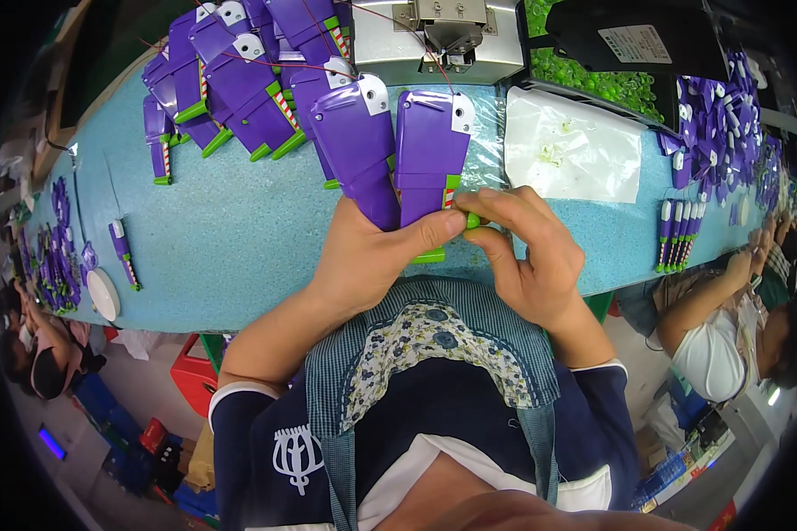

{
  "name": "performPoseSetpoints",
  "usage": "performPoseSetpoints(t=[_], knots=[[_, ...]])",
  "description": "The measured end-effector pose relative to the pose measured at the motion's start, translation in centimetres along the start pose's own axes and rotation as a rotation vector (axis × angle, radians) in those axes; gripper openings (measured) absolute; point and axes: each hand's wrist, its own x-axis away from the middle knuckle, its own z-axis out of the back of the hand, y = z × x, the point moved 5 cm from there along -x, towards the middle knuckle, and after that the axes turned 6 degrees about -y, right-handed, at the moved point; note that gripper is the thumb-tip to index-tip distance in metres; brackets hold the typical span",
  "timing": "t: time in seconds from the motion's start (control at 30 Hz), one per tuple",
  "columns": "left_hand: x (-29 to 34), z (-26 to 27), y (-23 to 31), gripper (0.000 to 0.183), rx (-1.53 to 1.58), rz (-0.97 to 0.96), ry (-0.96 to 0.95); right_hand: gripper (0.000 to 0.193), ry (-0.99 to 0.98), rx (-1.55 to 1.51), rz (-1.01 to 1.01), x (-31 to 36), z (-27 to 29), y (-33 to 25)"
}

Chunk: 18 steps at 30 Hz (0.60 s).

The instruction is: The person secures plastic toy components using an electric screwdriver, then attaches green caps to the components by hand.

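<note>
Here, left hand [363, 261] clamped round two purple plastic wing pieces [398, 159] above the blue table [230, 239], right hand [527, 252] fingertips pinched on a small green peg [473, 220]; probably light, stiff, slick, best gripped at narrow ends.

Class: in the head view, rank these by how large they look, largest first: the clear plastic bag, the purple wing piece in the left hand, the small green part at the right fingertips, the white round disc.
1. Clear plastic bag
2. Purple wing piece
3. White round disc
4. Small green part

The disc lies near the rim, so its apparent size is less sure.
</note>
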Motion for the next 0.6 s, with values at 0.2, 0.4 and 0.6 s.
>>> performPoseSetpoints(t=[0.2, 0.4, 0.6], knots=[[0.1, -0.1, -0.5, 0.029, 0.238, 0.107, -0.050, 0.026, -0.056, -0.162, -0.079, -0.4, 0.4, 0.9], [0.0, 0.4, -0.3, 0.030, -0.033, -0.046, 0.044, 0.021, 0.080, 0.125, -0.117, 0.1, 3.5, 2.2], [0.1, 0.8, -0.6, 0.027, 0.074, -0.053, 0.065, 0.013, 0.239, 0.762, -0.362, 3.0, 10.0, 9.4]])
